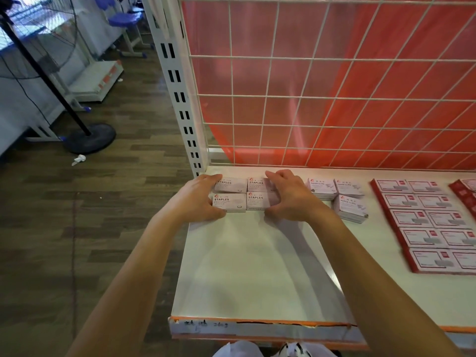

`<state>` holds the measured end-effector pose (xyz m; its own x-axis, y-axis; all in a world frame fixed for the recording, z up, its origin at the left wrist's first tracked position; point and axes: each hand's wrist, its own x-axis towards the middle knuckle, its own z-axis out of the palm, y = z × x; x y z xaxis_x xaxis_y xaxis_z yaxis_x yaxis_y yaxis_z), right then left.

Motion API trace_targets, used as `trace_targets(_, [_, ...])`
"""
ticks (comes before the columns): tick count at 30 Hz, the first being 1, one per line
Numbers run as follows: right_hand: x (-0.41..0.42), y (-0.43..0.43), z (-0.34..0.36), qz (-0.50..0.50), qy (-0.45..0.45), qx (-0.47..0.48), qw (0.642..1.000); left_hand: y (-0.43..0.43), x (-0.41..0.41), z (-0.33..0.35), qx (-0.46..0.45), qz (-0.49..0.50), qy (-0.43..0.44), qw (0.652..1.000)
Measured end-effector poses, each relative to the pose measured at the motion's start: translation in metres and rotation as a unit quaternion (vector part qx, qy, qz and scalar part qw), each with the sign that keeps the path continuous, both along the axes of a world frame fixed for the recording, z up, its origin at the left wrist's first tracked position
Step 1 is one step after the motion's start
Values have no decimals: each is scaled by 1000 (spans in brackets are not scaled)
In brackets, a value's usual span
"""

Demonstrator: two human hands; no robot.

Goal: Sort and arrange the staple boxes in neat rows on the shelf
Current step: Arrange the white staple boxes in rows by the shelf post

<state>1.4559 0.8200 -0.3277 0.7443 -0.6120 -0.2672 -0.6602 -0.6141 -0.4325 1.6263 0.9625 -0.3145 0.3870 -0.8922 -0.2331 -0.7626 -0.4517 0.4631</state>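
Several white staple boxes [233, 193] marked STAPLES lie in a tight two-by-two block at the back left corner of the white shelf [257, 266]. My left hand [198, 197] cups the block's left side, index finger along the back, thumb at the front corner. On the block's right side, my right hand [288, 195] does the same, with its fingers over the right boxes and its thumb at the front edge. Both hands squeeze the block between them.
Paper clip boxes [347, 199] stand just right of my right hand. Red-edged card packs [432, 222] fill the shelf's right part. A white wire grid over red sheet [322, 86] backs the shelf. A slotted post [180, 99] and fan stand [87, 136] are at left.
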Motion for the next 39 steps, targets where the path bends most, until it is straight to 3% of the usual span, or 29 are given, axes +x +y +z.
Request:
trace_targets(9, [-2, 1, 6, 7, -3, 25, 1000, -1, -3, 3, -8, 17, 24, 1000])
trace_targets(14, [-4, 6, 2, -39, -1, 5, 999, 0, -3, -1, -15, 33, 31, 999])
trace_targets(26, [-11, 12, -5, -77, -86, -42, 992, 0, -11, -13, -70, 68, 46, 994])
trace_targets(30, [-11, 11, -6, -52, -59, -71, 994, -4, -7, -13, -29, 72, 15, 997])
trace_targets(35, [-1, 2, -1, 20, 17, -33, 999, -11, -7, -15, -6, 31, -1, 999])
trace_targets(39, [-1, -2, 0, 17, 9, -24, 1000, -17, -7, -18, 4, 11, -39, 999])
